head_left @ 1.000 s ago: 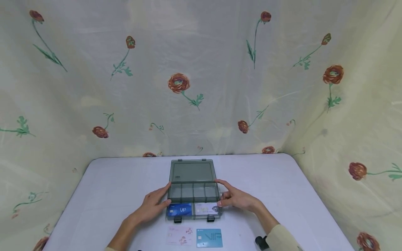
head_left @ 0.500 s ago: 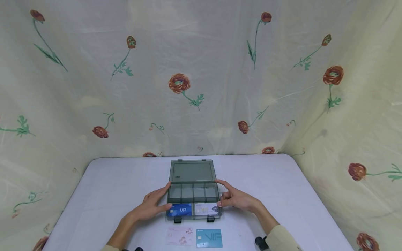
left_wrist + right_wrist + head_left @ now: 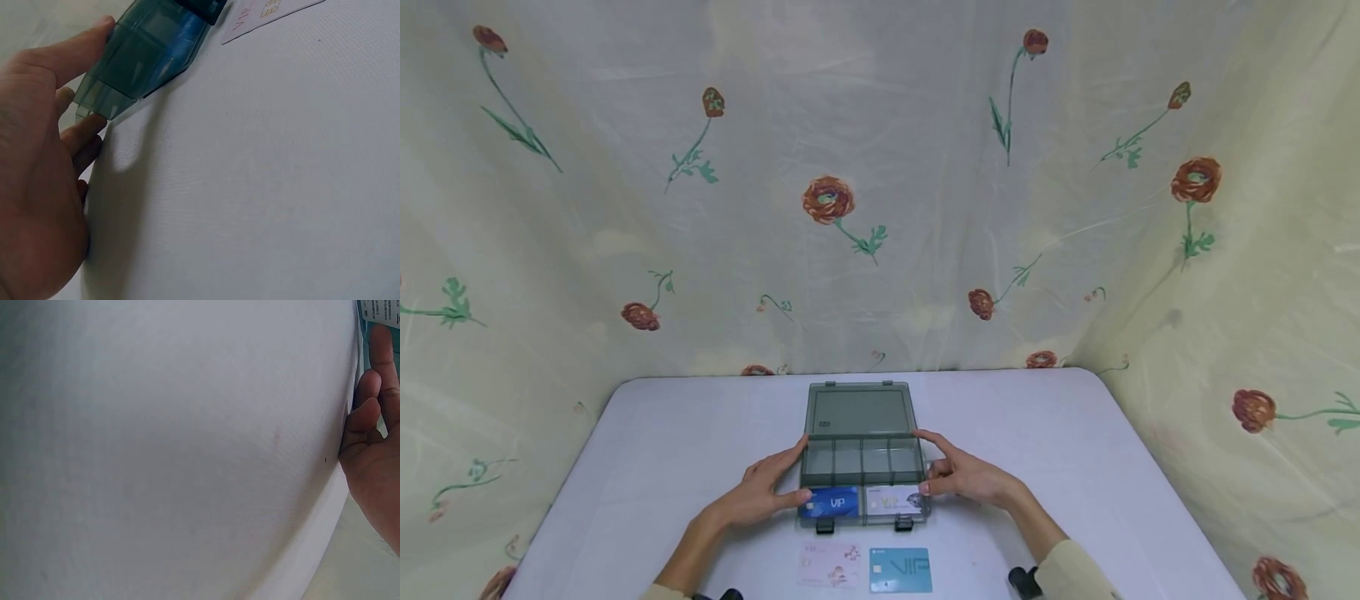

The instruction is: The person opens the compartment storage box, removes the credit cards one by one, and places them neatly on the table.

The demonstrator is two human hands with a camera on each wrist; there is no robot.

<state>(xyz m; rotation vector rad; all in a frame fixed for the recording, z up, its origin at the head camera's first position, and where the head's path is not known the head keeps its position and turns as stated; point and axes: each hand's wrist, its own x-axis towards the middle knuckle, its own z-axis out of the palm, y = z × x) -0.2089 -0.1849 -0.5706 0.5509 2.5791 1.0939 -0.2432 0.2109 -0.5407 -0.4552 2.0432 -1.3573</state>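
Observation:
A translucent grey-green plastic box (image 3: 860,461) lies with its lid (image 3: 861,410) folded back, away from the person. A blue VIP card (image 3: 832,502) fills its front left compartment, and a white card (image 3: 891,501) the front right one. My left hand (image 3: 758,492) touches the box's left side, index finger stretched along it and thumb at the blue card's edge. On the opposite side, my right hand (image 3: 976,478) rests with index finger extended to the rear corner and thumb by the white card; its other fingers bend beside the wall.
In front of the box lie a pale pink card (image 3: 828,566) and a teal VIP card (image 3: 900,570) on the white-covered table (image 3: 700,433). Two dark latches (image 3: 824,526) hang from the box's front edge. A flower-print curtain (image 3: 917,208) surrounds the table's back and sides.
My left thumb has shifted slightly forward along the box's rim toward the blue card. The right hand, box and cards stay practically still.

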